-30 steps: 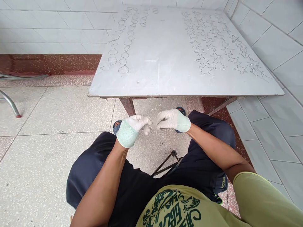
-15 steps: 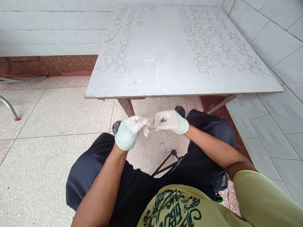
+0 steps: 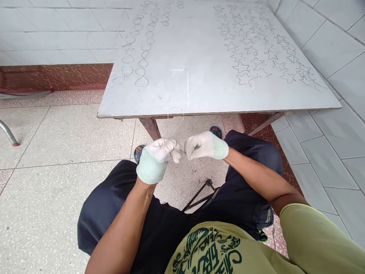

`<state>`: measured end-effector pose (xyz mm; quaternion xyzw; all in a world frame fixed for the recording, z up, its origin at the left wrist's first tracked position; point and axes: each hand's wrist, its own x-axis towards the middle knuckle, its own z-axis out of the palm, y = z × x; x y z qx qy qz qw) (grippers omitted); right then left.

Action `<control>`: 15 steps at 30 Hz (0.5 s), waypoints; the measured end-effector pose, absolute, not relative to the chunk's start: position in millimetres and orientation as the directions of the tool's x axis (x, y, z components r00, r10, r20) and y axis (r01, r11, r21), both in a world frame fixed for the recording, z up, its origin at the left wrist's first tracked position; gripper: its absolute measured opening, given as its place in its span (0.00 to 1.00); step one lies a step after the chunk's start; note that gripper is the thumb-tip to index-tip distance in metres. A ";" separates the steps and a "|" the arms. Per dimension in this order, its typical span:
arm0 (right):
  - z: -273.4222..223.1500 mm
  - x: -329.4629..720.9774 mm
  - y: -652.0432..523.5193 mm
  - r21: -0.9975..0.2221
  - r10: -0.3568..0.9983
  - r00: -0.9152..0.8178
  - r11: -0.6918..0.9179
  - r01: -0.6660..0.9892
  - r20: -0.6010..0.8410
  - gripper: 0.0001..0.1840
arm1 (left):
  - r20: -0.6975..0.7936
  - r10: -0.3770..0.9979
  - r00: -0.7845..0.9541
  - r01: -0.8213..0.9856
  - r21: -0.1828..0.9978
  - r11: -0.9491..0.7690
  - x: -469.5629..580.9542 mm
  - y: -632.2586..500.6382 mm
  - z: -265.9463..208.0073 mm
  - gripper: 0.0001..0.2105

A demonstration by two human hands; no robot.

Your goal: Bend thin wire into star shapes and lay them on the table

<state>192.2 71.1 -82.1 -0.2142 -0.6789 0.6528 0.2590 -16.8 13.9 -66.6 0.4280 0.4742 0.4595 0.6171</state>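
Observation:
Both hands wear white knit gloves with pale green cuffs and meet in front of me, below the table edge. My left hand (image 3: 164, 150) is closed on a thin wire (image 3: 183, 118), whose free end curves up in a loop toward the table's front edge. Fingertips of my right hand (image 3: 201, 146) pinch the same wire close beside the left fingers. The short stretch of wire between the hands is mostly hidden by the gloves.
On the white table (image 3: 205, 91) lie several wire stars (image 3: 244, 79) at the right and several twisted figure-eight wire loops (image 3: 142, 77) at the left. Tiled walls stand behind and to the right. A metal chair leg (image 3: 8, 133) shows at the far left.
The wire's free loop has swung a little to the left above my hands. My left hand has turned slightly, while both hands stay close together. The whole view has shifted slightly.

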 end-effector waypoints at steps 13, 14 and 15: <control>-77.5 196.2 74.0 -0.996 0.710 -0.700 0.031 -0.080 0.078 0.07 | -0.144 0.972 0.186 -0.104 0.981 0.165 -18.3 16.1 -69.7 0.19; -77.8 195.3 74.2 -0.996 0.712 -0.699 0.008 -0.088 0.068 0.07 | -0.129 0.976 0.174 -0.053 0.989 0.140 -19.6 15.7 -70.4 0.17; -78.3 194.3 74.3 -0.995 0.711 -0.701 -0.016 -0.100 0.059 0.07 | -0.109 0.982 0.152 -0.006 0.994 0.111 -20.4 14.7 -70.7 0.15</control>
